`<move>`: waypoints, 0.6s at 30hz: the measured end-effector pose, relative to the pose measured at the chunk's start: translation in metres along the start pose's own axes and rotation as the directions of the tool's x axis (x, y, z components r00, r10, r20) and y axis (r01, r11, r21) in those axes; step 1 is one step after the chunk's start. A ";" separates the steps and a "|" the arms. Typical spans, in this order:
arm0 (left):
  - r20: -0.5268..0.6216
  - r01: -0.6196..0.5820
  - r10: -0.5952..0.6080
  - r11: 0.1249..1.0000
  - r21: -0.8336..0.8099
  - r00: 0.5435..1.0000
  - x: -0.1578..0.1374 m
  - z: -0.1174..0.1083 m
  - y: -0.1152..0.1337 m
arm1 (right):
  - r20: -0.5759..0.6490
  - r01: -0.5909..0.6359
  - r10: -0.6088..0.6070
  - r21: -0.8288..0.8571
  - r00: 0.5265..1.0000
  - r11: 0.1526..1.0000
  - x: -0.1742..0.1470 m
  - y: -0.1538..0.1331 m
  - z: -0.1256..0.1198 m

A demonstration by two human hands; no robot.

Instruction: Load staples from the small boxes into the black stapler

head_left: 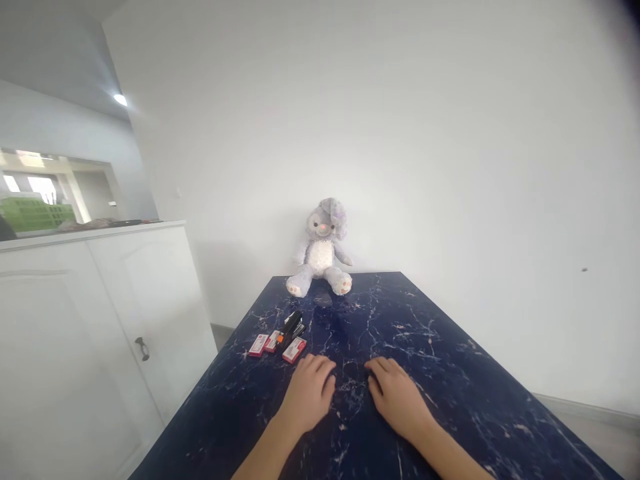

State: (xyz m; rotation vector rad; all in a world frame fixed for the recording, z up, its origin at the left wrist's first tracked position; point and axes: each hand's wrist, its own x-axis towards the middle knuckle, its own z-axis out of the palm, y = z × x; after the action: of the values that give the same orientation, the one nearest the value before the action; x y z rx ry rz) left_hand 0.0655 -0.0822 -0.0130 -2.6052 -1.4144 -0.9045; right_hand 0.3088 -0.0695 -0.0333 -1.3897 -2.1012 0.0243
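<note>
My left hand (pixel 309 392) rests palm down on the dark blue marbled table (pixel 400 333), fingers loosely bent, thumb apart and nothing in its grasp. Just beyond its fingertips lies a small red and white box (pixel 295 350). A black stapler (pixel 292 325) with an orange patch lies slanted beside that box. Two more red and white boxes, one nearer the stapler (pixel 273 341) and one at the far left (pixel 259 345), sit to its left. On the right, my right hand (pixel 395 393) also lies palm down on the tabletop, thumb apart from the fingers, holding nothing.
A grey plush toy (pixel 321 250) sits at the table's far end against the white wall (pixel 450 167). To the left stands a white cabinet (pixel 100 333) with a dark handle (pixel 143 348). A green basket (pixel 37 213) shows behind the cabinet's top.
</note>
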 end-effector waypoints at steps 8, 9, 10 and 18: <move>0.075 0.086 -0.082 0.995 -0.047 0.994 0.005 0.012 0.003 | 0.031 -0.013 0.015 -0.074 0.999 0.997 -0.001 -0.017 -0.003; 0.071 0.089 -0.085 0.995 -0.051 0.994 0.005 0.010 0.003 | 0.034 -0.006 0.009 -0.074 0.999 0.997 -0.001 -0.016 -0.003; 0.066 0.090 -0.087 0.994 -0.054 0.994 0.005 0.009 0.003 | 0.034 0.001 0.001 -0.075 0.999 0.997 -0.001 -0.016 -0.002; 0.046 0.091 -0.088 0.992 -0.082 0.995 0.003 0.003 0.010 | 0.032 0.089 -0.087 -0.094 0.996 0.992 -0.004 -0.018 0.000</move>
State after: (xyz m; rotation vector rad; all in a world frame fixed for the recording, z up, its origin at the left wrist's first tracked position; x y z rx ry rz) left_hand 0.0759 -0.0846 -0.0111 -2.6553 -1.5485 -0.9446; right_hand 0.2947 -0.0810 -0.0292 -1.3568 -2.2107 -0.0935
